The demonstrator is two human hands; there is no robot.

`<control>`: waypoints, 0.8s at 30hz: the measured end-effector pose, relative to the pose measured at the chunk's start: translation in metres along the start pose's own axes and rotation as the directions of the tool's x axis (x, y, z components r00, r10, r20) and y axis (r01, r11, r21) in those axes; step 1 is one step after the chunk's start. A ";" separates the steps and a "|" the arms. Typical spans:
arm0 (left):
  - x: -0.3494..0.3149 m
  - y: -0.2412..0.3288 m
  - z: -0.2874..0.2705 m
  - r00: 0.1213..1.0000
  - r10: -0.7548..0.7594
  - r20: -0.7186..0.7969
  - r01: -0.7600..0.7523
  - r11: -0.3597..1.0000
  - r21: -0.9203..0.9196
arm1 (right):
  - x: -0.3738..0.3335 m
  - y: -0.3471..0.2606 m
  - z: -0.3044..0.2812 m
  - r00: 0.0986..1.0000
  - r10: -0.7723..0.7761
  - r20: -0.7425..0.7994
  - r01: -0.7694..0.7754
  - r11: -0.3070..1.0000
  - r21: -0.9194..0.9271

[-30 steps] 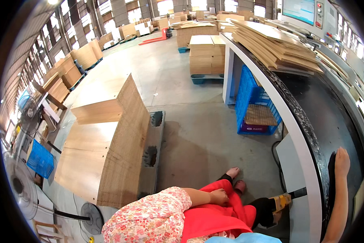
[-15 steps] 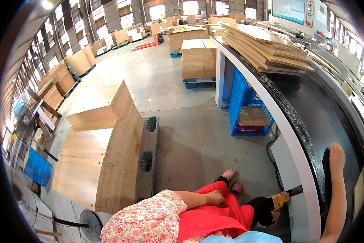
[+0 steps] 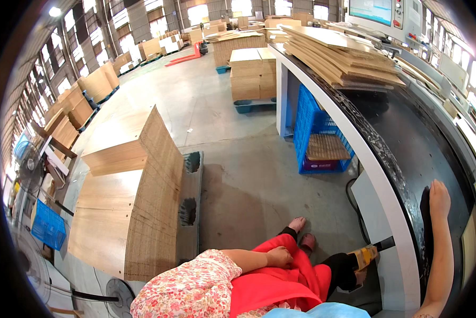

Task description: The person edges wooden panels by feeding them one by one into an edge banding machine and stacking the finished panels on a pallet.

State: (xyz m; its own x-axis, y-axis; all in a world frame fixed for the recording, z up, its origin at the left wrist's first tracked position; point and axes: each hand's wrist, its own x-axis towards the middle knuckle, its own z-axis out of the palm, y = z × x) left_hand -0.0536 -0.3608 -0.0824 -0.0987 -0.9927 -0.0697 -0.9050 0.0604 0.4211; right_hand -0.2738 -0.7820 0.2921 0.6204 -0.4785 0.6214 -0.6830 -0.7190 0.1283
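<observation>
My left hand point(image 3: 279, 257) rests on my lap, on a red garment point(image 3: 280, 286), with its fingers curled loosely and nothing in them. The sleeve on that arm is floral. My right hand point(image 3: 439, 199) lies flat, palm down, on the black top of a long curved machine table point(image 3: 407, 132) at my right, and holds nothing. A large stack of pale wooden panels point(image 3: 127, 212) stands on a grey pallet to my left, within reach of neither hand.
A pile of thin boards point(image 3: 344, 58) lies further along the table. A blue crate point(image 3: 317, 132) sits beneath the table. A yellow and black object point(image 3: 366, 255) is by my leg. Fans point(image 3: 29, 159) and another blue crate point(image 3: 47, 225) are at the far left. More panel stacks stand across the hall.
The view has shifted slightly. Both hands stay where they were, the left on my lap and the right on the table.
</observation>
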 end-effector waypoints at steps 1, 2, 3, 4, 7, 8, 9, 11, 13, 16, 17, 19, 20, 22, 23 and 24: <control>0.000 0.001 -0.002 1.000 0.002 0.002 -0.002 1.000 -0.001 | 0.000 -0.002 -0.002 1.000 0.009 0.017 -0.009 1.000 0.004; 0.000 0.003 -0.004 1.000 -0.006 0.020 0.006 1.000 0.003 | 0.000 -0.002 -0.003 0.999 0.017 0.033 -0.018 1.000 0.007; 0.000 0.003 -0.005 0.999 -0.013 0.034 0.013 1.000 0.008 | 0.000 -0.002 -0.003 0.999 0.018 0.033 -0.018 1.000 0.006; 0.000 0.003 -0.005 0.999 -0.011 0.034 0.011 1.000 0.008 | 0.001 -0.001 -0.002 0.999 0.020 0.039 -0.020 1.000 0.004; -0.001 0.002 -0.004 1.000 -0.010 0.025 0.011 1.000 -0.005 | 0.002 -0.003 -0.004 0.998 0.031 0.058 -0.031 1.000 -0.001; -0.002 0.002 -0.003 1.000 -0.007 0.021 0.007 1.000 -0.001 | 0.002 -0.004 -0.004 0.997 0.039 0.070 -0.039 0.999 -0.004; -0.002 0.002 -0.004 1.000 -0.001 0.016 0.001 1.000 0.004 | 0.002 -0.004 -0.005 0.997 0.041 0.070 -0.041 0.999 -0.006; -0.001 0.003 -0.005 0.999 -0.006 0.031 0.005 1.000 0.012 | 0.001 -0.004 -0.004 0.999 0.020 0.041 -0.020 1.000 0.002; 0.000 0.003 -0.006 0.999 -0.009 0.048 0.008 1.000 0.020 | 0.001 -0.002 -0.003 0.999 0.018 0.042 -0.018 1.000 -0.008; 0.001 0.002 -0.006 0.999 -0.004 0.034 0.004 1.000 0.019 | 0.000 0.002 0.001 1.000 0.005 0.022 -0.004 1.000 -0.010; 0.001 0.002 -0.005 0.999 -0.009 0.040 0.008 1.000 0.024 | 0.000 0.003 0.002 1.000 -0.006 0.003 0.006 1.000 -0.004; 0.000 0.002 -0.005 0.999 -0.014 0.045 0.013 1.000 0.027 | 0.001 -0.001 0.000 1.000 -0.004 0.014 0.004 1.000 -0.005; -0.001 0.002 -0.006 0.999 -0.014 0.032 0.014 1.000 0.023 | 0.002 -0.002 -0.001 1.000 -0.003 0.024 0.003 1.000 -0.006; 0.000 0.001 -0.005 1.000 -0.012 0.021 0.011 1.000 0.020 | 0.002 -0.001 -0.001 1.000 -0.003 0.020 0.003 1.000 -0.006; 0.000 0.001 -0.005 1.000 -0.008 0.018 0.008 1.000 0.027 | 0.002 -0.001 -0.001 1.000 -0.006 0.016 0.006 1.000 -0.004; 0.000 0.001 -0.004 1.000 -0.006 0.013 0.006 0.999 0.033 | 0.002 -0.002 -0.002 1.000 -0.007 0.015 0.007 1.000 -0.005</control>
State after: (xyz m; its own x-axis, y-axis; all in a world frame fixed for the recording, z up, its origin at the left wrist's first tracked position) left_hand -0.0524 -0.3610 -0.0784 -0.0988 -0.9915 -0.0843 -0.9187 0.0583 0.3907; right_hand -0.2718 -0.7807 0.2943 0.6313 -0.4809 0.6084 -0.6802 -0.7202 0.1365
